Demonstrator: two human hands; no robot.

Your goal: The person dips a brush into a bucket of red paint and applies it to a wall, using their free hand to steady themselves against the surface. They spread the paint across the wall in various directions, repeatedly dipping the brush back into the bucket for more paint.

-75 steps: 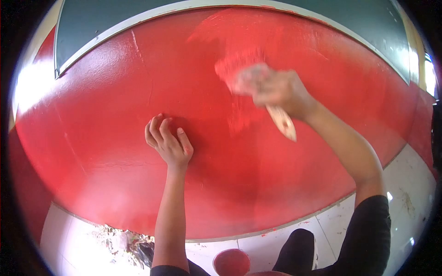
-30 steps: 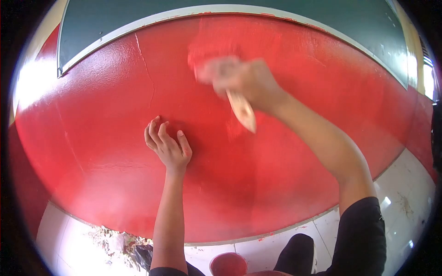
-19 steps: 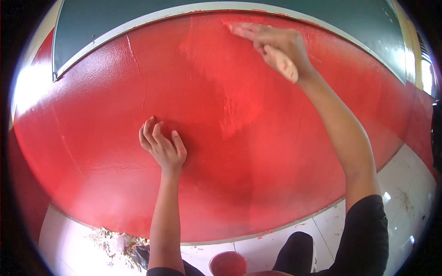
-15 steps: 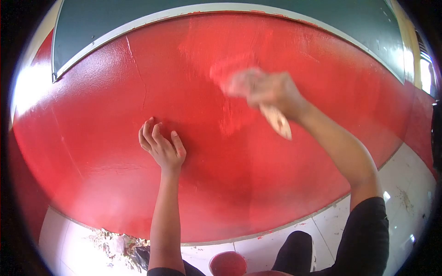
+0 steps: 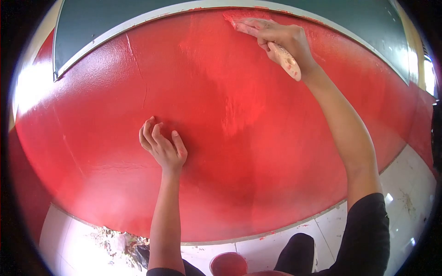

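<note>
My right hand (image 5: 287, 42) is wrapped round a paintbrush (image 5: 288, 62) with a pale, red-spotted handle. The bristles are smeared with red and touch the red wall (image 5: 207, 92) just under the board's frame. Fresh, brighter strokes show on the wall below the brush. My left hand (image 5: 164, 145) rests by the wall at lower left, fingers apart and slightly curled, holding nothing. A round container of red paint (image 5: 229, 264) stands on the floor at the bottom of the view.
A dark green board (image 5: 138, 18) with a light frame (image 5: 110, 40) spans the top of the wall. Scraps and debris (image 5: 120, 246) lie on the white tiled floor (image 5: 331, 221) at lower left. My dark-clothed knee (image 5: 297, 250) is near the paint container.
My right hand has moved the brush up the wall, from the middle to right beneath the board's frame. My left hand has stayed in place.
</note>
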